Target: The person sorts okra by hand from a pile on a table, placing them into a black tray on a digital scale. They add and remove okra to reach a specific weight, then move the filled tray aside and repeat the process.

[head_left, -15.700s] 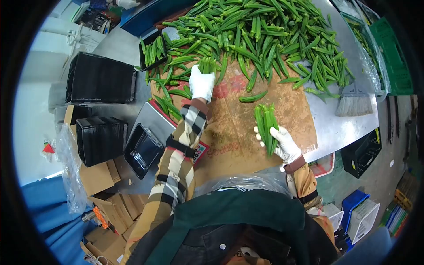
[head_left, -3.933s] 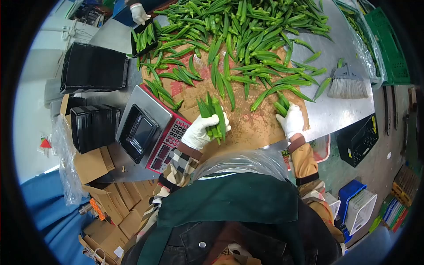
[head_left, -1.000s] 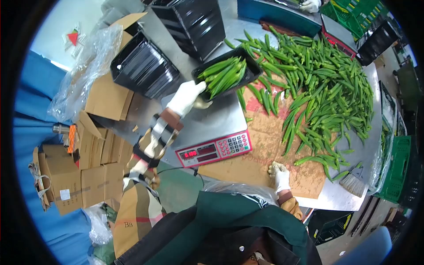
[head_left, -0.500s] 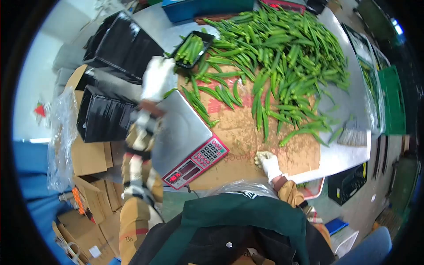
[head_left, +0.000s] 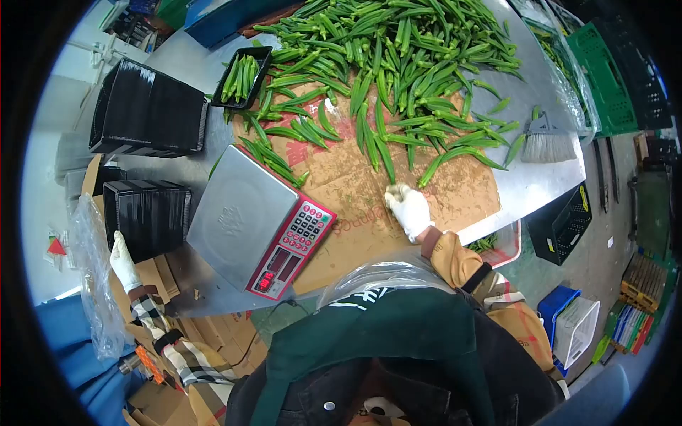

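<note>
My left hand [head_left: 124, 264], in a white glove, is at the left edge of the lower stack of black trays [head_left: 148, 216], its fingers stretched out and holding nothing. My right hand [head_left: 410, 211], also gloved, rests on the cardboard sheet [head_left: 348, 241] with curled fingers, close to the tip of an okra pod; nothing shows in it. A large pile of green okra [head_left: 419, 64] spreads over the table's far side. One black tray [head_left: 268, 62] of okra stands at the pile's left. The silver scale [head_left: 241, 213] carries nothing and has a lit red display.
A taller stack of black trays [head_left: 149, 106] stands at the back left. A blue box [head_left: 227, 18] is at the far edge. At the right are a brush [head_left: 548, 145], a green crate [head_left: 604, 78] and a black crate [head_left: 561, 224]. Clear plastic [head_left: 103, 284] hangs at the left.
My left hand has left the filled tray and moved down and left to the lower tray stack. The view has shifted. My right hand is now nearer the okra pods.
</note>
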Action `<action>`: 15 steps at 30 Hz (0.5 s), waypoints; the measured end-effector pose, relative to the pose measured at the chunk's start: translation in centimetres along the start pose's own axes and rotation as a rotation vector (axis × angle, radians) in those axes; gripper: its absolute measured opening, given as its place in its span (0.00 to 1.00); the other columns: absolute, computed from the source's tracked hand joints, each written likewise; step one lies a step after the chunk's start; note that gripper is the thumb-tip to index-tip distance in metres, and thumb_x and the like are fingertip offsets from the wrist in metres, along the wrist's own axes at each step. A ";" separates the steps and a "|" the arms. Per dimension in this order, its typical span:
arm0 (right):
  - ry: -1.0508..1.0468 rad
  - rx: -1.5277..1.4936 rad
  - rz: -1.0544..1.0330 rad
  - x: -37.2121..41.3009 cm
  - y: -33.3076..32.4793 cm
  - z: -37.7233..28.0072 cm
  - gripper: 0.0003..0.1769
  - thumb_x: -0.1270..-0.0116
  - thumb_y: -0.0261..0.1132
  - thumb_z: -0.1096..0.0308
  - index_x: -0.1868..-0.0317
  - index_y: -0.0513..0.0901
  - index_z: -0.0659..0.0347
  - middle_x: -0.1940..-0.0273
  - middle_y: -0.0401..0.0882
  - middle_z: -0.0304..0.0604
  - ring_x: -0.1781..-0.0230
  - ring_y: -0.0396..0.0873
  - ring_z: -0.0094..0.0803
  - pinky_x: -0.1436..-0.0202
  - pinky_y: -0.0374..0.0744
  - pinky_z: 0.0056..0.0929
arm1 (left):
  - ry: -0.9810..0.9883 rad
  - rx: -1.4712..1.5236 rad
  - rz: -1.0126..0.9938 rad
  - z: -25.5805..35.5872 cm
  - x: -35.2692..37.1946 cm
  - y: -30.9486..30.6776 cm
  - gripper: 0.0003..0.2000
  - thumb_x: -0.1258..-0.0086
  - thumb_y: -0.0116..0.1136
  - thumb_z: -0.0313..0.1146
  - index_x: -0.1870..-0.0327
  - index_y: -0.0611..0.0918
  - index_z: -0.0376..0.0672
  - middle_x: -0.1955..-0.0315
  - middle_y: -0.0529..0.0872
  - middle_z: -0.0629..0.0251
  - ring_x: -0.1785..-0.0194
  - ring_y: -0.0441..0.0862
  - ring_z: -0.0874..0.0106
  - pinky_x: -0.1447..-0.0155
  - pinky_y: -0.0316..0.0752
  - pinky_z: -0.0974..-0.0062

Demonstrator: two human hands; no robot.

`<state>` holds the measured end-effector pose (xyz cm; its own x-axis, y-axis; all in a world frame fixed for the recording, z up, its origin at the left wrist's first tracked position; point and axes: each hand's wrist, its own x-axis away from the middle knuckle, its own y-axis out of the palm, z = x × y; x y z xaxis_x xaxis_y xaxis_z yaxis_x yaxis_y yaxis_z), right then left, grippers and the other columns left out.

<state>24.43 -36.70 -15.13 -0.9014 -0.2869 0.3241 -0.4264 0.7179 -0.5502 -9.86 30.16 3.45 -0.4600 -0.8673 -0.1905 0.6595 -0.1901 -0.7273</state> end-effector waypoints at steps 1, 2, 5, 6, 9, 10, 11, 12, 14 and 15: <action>0.014 0.176 0.033 -0.6 -1.1 -2.8 0.17 0.34 0.70 0.56 0.50 0.84 0.56 0.65 0.88 0.49 0.61 0.86 0.49 0.54 0.82 0.43 | 0.030 0.012 0.002 -0.7 -0.5 -0.1 0.22 0.19 0.56 0.40 0.33 0.78 0.33 0.37 0.83 0.59 0.35 0.79 0.73 0.32 0.71 0.78; 0.043 0.219 0.042 -1.7 -1.0 -3.2 0.18 0.34 0.71 0.56 0.50 0.83 0.56 0.65 0.88 0.49 0.60 0.86 0.49 0.53 0.81 0.43 | 0.011 0.063 0.033 -1.7 -1.3 -0.3 0.21 0.20 0.57 0.37 0.34 0.78 0.33 0.39 0.84 0.58 0.39 0.81 0.72 0.32 0.72 0.77; 0.116 0.329 0.032 -4.8 -1.0 -2.2 0.20 0.36 0.72 0.55 0.51 0.79 0.57 0.64 0.86 0.52 0.57 0.84 0.53 0.48 0.79 0.46 | -0.028 -0.014 0.175 1.2 -1.1 0.5 0.19 0.20 0.56 0.36 0.37 0.81 0.31 0.42 0.86 0.56 0.42 0.82 0.72 0.32 0.72 0.76; 0.063 0.345 0.079 -5.3 -0.8 -1.6 0.15 0.35 0.72 0.60 0.54 0.81 0.59 0.67 0.87 0.50 0.64 0.86 0.48 0.59 0.82 0.42 | -0.026 -0.021 0.331 1.6 -1.1 0.1 0.18 0.20 0.57 0.35 0.39 0.81 0.31 0.44 0.87 0.55 0.43 0.82 0.72 0.32 0.73 0.76; 0.348 -0.344 -0.154 -6.5 -1.5 0.0 0.08 0.32 0.69 0.66 0.59 0.82 0.60 0.69 0.87 0.42 0.74 0.85 0.34 0.74 0.80 0.32 | 0.020 0.006 0.662 4.4 0.6 -0.8 0.16 0.21 0.58 0.34 0.41 0.84 0.31 0.47 0.88 0.54 0.46 0.83 0.72 0.36 0.75 0.75; 0.412 -0.455 -0.163 -6.4 -2.0 0.5 0.04 0.31 0.67 0.69 0.61 0.82 0.60 0.70 0.86 0.36 0.80 0.81 0.22 0.81 0.75 0.22 | 0.062 0.047 0.687 6.3 2.3 -0.3 0.16 0.22 0.59 0.34 0.42 0.84 0.33 0.47 0.88 0.54 0.47 0.83 0.72 0.37 0.76 0.75; 0.455 -0.537 -0.156 -6.5 -2.3 1.2 0.05 0.31 0.68 0.68 0.60 0.82 0.58 0.70 0.86 0.36 0.80 0.81 0.20 0.81 0.75 0.23 | 0.103 0.087 0.710 8.6 4.6 0.8 0.15 0.22 0.60 0.34 0.42 0.85 0.34 0.47 0.88 0.54 0.49 0.84 0.71 0.39 0.77 0.74; 0.451 -0.588 -0.143 -6.4 -2.7 1.4 0.07 0.31 0.69 0.67 0.59 0.83 0.60 0.69 0.86 0.38 0.79 0.82 0.22 0.79 0.76 0.24 | 0.213 0.092 0.673 9.6 6.8 2.8 0.14 0.23 0.61 0.32 0.44 0.85 0.32 0.49 0.88 0.55 0.48 0.84 0.69 0.40 0.78 0.72; 0.344 -0.530 -0.060 -6.3 -2.5 1.2 0.10 0.32 0.70 0.66 0.56 0.83 0.62 0.68 0.87 0.41 0.75 0.84 0.26 0.75 0.78 0.27 | 0.326 -0.013 0.532 14.3 13.2 7.7 0.11 0.25 0.63 0.30 0.50 0.86 0.32 0.53 0.88 0.55 0.48 0.84 0.66 0.42 0.79 0.70; 0.240 -0.420 0.010 -6.4 -1.8 0.5 0.11 0.32 0.70 0.65 0.55 0.83 0.63 0.68 0.87 0.42 0.74 0.85 0.28 0.73 0.79 0.28 | 0.330 -0.120 0.428 17.6 17.1 10.2 0.08 0.26 0.63 0.29 0.52 0.87 0.34 0.55 0.88 0.55 0.50 0.84 0.65 0.43 0.79 0.69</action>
<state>30.91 -36.52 -16.59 -0.8415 -0.1600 0.5161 -0.3064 0.9280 -0.2118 -0.50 5.25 4.36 -0.3400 -0.6619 -0.6681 0.7649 0.2187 -0.6059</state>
